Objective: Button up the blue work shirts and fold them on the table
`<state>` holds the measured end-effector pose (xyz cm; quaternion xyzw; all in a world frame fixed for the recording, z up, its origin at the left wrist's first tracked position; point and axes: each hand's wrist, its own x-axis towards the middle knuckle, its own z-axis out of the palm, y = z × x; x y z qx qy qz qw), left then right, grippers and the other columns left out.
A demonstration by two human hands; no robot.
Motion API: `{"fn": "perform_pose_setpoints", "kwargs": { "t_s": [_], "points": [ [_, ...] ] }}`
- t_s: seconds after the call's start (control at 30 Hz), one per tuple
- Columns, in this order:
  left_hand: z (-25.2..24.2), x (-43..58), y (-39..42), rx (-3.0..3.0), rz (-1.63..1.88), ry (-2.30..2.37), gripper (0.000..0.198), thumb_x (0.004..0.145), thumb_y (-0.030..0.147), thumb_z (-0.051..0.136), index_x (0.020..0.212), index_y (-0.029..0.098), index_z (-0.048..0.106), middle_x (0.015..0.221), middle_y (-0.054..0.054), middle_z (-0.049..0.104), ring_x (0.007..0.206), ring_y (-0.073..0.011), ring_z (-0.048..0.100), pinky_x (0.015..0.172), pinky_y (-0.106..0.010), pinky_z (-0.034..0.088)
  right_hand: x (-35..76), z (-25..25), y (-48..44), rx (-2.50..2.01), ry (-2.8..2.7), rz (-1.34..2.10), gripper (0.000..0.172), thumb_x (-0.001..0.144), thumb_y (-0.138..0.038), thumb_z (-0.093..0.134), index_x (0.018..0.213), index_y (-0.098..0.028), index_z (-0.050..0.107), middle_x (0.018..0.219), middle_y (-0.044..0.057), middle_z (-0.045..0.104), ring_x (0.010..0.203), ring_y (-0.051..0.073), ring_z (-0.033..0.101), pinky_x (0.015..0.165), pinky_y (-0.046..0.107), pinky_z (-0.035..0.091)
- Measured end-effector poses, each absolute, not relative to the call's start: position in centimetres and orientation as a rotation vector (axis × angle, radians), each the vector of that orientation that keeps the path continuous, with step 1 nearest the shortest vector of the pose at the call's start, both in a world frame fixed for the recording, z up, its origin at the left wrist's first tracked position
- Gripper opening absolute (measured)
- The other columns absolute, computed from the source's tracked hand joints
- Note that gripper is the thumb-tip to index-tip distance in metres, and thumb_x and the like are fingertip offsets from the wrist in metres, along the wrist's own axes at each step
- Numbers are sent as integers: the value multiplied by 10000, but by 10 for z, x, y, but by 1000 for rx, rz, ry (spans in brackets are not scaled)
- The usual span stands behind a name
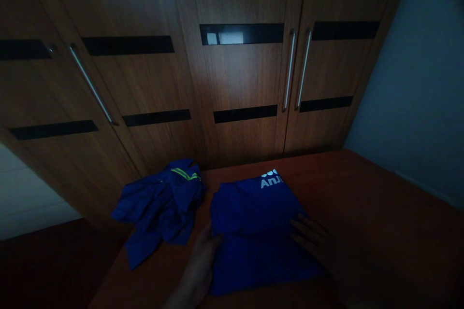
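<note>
The folded blue garment (257, 229) lies on the reddish surface (362, 193). My left hand (201, 260) touches its left edge, how closed I cannot tell; my right hand (317, 241) spreads open at its right side.

folded blue garment (250, 231) | white lettering (271, 183): "Anu", next character cut off | white rounded marks (269, 173) above

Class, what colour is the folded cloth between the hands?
The folded cloth is deep blue with pale lettering; the head view shows it.
</note>
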<state>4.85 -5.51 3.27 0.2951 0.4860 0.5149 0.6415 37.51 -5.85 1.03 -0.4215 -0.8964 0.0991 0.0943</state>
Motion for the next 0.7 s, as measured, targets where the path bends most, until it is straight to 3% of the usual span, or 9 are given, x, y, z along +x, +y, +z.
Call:
{"fn": "perform_pose_setpoints", "kwargs": {
  "t_s": [0.07, 0.17, 0.23, 0.4, 0.5, 0.7],
  "points": [
    [34, 44, -53, 825, 1287, 1239, 626, 724, 136, 603, 1325, 212, 442, 1264, -107, 602, 1176, -276, 553, 1015, -431, 408, 378, 28, -57, -1254, -2599, 448, 645, 761, -247, 612, 1369, -358, 427, 1484, -15, 344, 1350, 312, 321, 1110, 533, 273],
    [39, 42, -49, 1316, 1468, 1519, 615, 757, 197, 620, 1343, 229, 435, 1439, -79, 424, 1347, -275, 344, 1138, -425, 217, 371, 49, -43, -1354, -2426, 518, 450, 888, -415, 484, 1333, -350, 480, 1421, -6, 454, 1296, 259, 420, 1087, 497, 333],
    [43, 47, -45, 1732, 1396, 1612, 556, 796, 243, 601, 1335, 238, 466, 1488, -64, 351, 1391, -287, 239, 1160, -441, 124, 358, 55, -27, -1376, -2353, 438, 469, 924, -447, 405, 1371, -306, 436, 1452, 17, 411, 1311, 239, 401, 1099, 481, 321],
    [38, 66, -26, 2335, 931, 1545, 548, 833, 351, 581, 1361, 266, 460, 1536, -79, 254, 1420, -343, 96, 1129, -540, -52, 314, 39, 16, -1342, -2331, 94, 574, 927, -472, 376, 1414, -169, 373, 1534, 105, 221, 1403, 280, 192, 1132, 491, 218],
    [20, 63, -11, 2395, 868, 1552, 573, 833, 409, 576, 1372, 263, 447, 1522, -106, 278, 1411, -369, 121, 1114, -565, -62, 299, 17, 33, -1419, -2341, 6, 607, 920, -500, 366, 1418, -153, 363, 1537, 135, 194, 1408, 321, 144, 1117, 531, 185],
    [-1, 55, -3, 2590, 537, 1757, 606, 879, 515, 445, 1430, 290, 330, 1540, -93, 237, 1413, -344, 143, 1110, -600, 68, 300, -7, 48, -1649, -2455, 58, 707, 892, -628, 266, 1420, -169, 369, 1511, 150, 267, 1399, 329, 177, 1108, 538, 147]
  ]
}}
